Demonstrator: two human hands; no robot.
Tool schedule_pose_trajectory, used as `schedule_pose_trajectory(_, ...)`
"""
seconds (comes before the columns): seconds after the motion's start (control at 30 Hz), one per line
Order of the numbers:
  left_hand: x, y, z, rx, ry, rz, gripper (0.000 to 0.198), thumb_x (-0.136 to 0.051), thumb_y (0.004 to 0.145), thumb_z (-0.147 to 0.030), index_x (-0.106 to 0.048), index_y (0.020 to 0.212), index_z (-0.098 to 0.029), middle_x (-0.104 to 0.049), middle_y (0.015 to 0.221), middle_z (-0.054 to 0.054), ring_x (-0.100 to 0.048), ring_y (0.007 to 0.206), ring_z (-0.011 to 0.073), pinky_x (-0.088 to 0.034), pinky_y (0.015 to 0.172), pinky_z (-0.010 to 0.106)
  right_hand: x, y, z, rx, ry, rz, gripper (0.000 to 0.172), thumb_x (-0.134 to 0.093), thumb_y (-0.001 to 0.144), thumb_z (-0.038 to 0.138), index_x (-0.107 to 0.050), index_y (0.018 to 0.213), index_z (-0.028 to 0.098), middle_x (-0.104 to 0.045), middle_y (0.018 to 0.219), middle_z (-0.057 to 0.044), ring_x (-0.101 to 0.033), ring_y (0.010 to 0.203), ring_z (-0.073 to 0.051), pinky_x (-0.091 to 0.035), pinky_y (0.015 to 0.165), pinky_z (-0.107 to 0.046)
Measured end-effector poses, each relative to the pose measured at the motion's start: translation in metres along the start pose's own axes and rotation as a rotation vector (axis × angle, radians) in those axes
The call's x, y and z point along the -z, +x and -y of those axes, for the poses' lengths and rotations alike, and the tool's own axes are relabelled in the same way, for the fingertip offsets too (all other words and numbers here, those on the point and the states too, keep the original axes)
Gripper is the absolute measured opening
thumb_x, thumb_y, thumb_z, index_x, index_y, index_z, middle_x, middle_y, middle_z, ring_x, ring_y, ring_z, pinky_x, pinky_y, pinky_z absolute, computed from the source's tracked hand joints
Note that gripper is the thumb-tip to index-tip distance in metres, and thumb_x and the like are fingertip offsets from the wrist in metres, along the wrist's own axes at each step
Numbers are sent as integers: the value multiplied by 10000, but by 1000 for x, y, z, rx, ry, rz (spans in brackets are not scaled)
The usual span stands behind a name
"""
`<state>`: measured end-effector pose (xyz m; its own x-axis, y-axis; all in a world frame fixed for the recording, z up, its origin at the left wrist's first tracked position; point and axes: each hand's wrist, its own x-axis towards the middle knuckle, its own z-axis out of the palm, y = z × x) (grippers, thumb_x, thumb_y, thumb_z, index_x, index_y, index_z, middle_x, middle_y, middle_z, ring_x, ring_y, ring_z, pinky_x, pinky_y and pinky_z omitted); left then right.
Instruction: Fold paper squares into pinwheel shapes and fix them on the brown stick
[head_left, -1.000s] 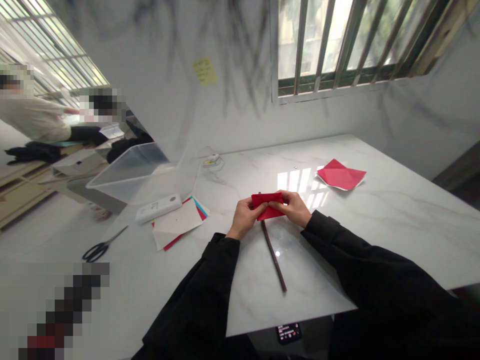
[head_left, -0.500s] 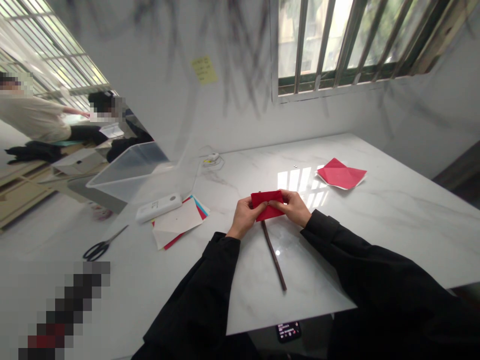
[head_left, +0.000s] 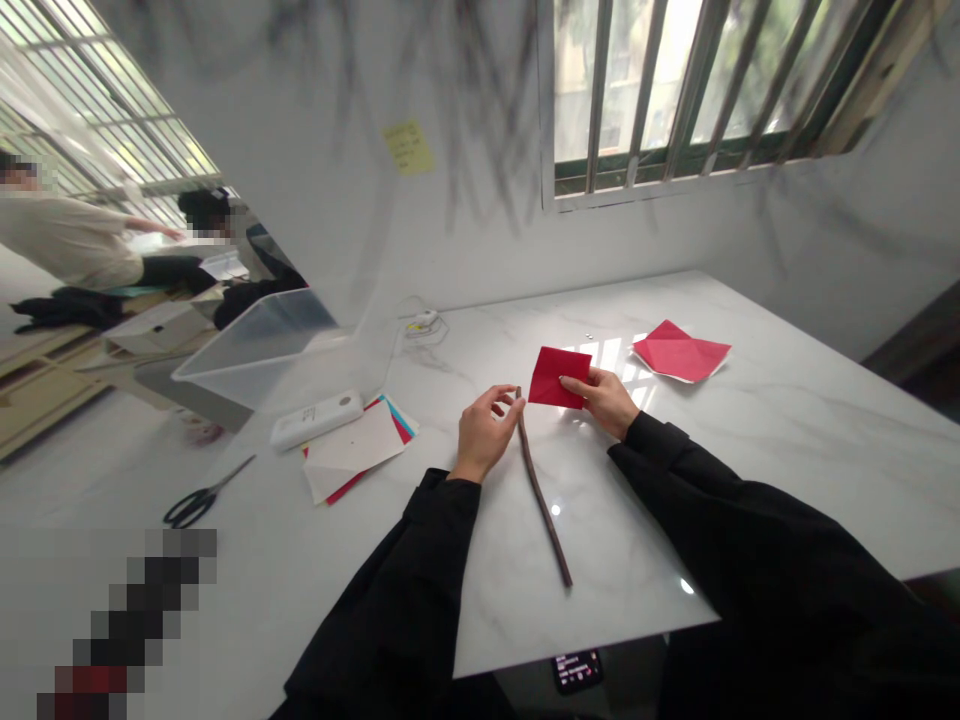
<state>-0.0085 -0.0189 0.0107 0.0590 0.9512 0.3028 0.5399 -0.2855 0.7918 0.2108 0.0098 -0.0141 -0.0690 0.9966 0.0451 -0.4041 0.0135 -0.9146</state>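
Observation:
My right hand [head_left: 611, 400] pinches a folded piece of red paper [head_left: 559, 375] by its right side, thumb on top, and holds it above the table. Just left of the paper, my left hand [head_left: 487, 430] has its fingers curved and apart, with a gap between thumb and forefinger. Its fingertips are by the upper end of a thin brown stick [head_left: 541, 495], which lies lengthwise on the table before me. I see nothing gripped in the left hand.
More red paper [head_left: 679, 355] lies at the right rear. Left are stacked coloured sheets [head_left: 352, 450], a white oblong device [head_left: 315, 420], black scissors [head_left: 199, 503] and a clear plastic bin [head_left: 247, 345]. A phone [head_left: 576, 670] is below the table's front edge. Two people sit far left.
Both hands held the red paper before; my left hand has let go of it. My right hand has moved the paper slightly up and right, showing more of it and the stick's upper end.

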Motion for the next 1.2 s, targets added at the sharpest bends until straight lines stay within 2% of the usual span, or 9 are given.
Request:
schedule_pose_trajectory(0.07,-1,-2,3,-60,200,5,525,-784,798,-393,-694,1284,-216,-746,1005,56,-635,803,202,-508,822,342,9,6,3,13,-1,-33,538,-958,605,464,-770,1012,168,-798,1003,-89,-755,945,-262,-586,972,-427)
schedule_pose_trajectory(0.17,-3,-3,7,-78,272,54,603,-779,754,-240,-663,1345,-230,-751,1008,48,-645,818,212,-501,869,359,20,13,5,74,-96,-49,526,-958,577,482,-769,948,161,-794,945,-81,-745,917,-270,-583,935,-434)
schedule_pose_trajectory(0.23,-3,0,10,-12,182,53,544,-730,758,-181,-688,1297,-241,-757,993,38,-656,779,191,-513,826,336,25,16,6,140,-213,-29,486,-942,594,488,-768,909,161,-788,916,-74,-735,891,-268,-579,895,-423)
schedule_pose_trajectory(0.37,2,7,13,180,-217,42,481,-738,737,-200,-712,1217,-184,-754,1020,70,-688,758,165,-536,741,293,27,16,10,276,-511,70,346,-854,734,475,-774,890,176,-773,856,-60,-716,838,-247,-560,802,-380)
schedule_pose_trajectory(0.47,7,8,10,222,-406,101,502,-794,726,-265,-714,1210,-154,-755,1085,103,-715,889,192,-547,828,314,23,11,15,392,-699,139,224,-783,839,421,-779,901,205,-776,883,-56,-707,857,-235,-539,826,-377)
schedule_pose_trajectory(0.6,11,6,2,230,-465,229,454,-846,715,-329,-758,1127,-161,-759,1169,120,-714,1034,239,-524,962,370,18,5,21,549,-860,184,114,-760,886,347,-786,898,236,-768,894,-56,-662,894,-236,-506,847,-385)
schedule_pose_trajectory(0.8,12,3,-3,215,-471,333,421,-853,739,-342,-783,1124,-188,-762,1204,108,-715,1050,251,-513,987,383,15,3,27,599,-883,193,88,-741,913,325,-783,901,249,-757,883,-58,-637,909,-238,-504,852,-387)
schedule_pose_trajectory(1.03,13,1,-6,205,-470,358,428,-861,736,-347,-789,1127,-189,-771,1184,107,-722,1012,242,-529,955,361,13,1,27,597,-846,166,158,-743,916,396,-783,908,244,-751,891,-60,-639,895,-231,-511,830,-387)
schedule_pose_trajectory(1.2,14,0,-9,192,-465,372,445,-848,745,-340,-783,1152,-174,-791,1062,110,-725,914,227,-546,868,342,13,0,30,572,-830,170,195,-745,907,441,-784,907,250,-749,913,-68,-644,912,-237,-518,843,-391)
